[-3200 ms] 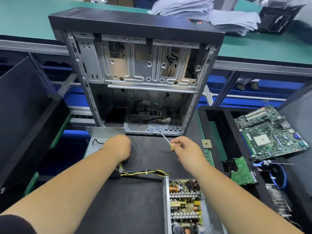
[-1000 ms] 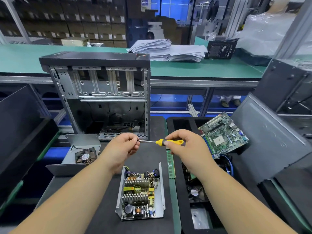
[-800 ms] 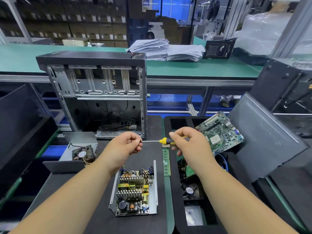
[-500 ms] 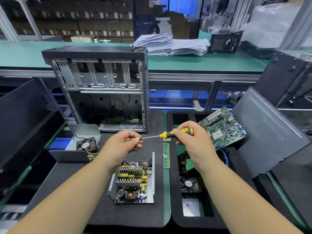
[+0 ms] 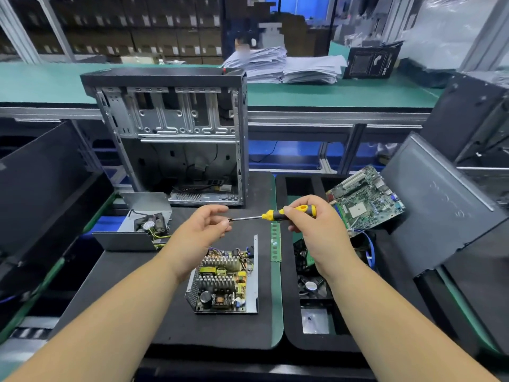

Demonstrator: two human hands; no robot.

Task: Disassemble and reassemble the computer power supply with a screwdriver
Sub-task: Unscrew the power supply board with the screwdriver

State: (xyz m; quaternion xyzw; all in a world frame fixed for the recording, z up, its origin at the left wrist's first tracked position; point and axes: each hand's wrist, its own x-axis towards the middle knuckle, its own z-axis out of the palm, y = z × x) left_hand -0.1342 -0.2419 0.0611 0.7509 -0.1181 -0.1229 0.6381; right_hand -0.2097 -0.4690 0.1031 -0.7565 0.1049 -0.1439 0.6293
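**Screwdriver Tip Met the Left Fingers Above the Opened Power Supply**

At the far left of the black mat sat the power supply cover [image 5: 137, 232], a grey metal shell with its fan and yellow-green leads showing inside. Behind it stood the computer case [image 5: 176, 133], upright and open toward the camera.

The left hand [image 5: 202, 231] hovered above the mat with fingers curled inward, fingertips at the metal tip of the screwdriver [image 5: 275, 215]; whether they pinched a screw there was too small to tell. The tool lay nearly level between the hands. Below them rested the power supply [image 5: 224, 277], its board, heat sinks and capacitors bare in the open tray, close to the mat's right edge and just beside a green memory stick [image 5: 276, 241].

The right hand [image 5: 314, 230] was wrapped around the yellow-and-black handle. Farther right a motherboard [image 5: 363, 199] leaned in a black tray [image 5: 292, 326].

The supply looked rigid and moderately heavy, but fragile on top (fins and capacitors would bend or snap). It would likely be best taken by the sheet-metal side walls, minding the sharp edges, never by the components.
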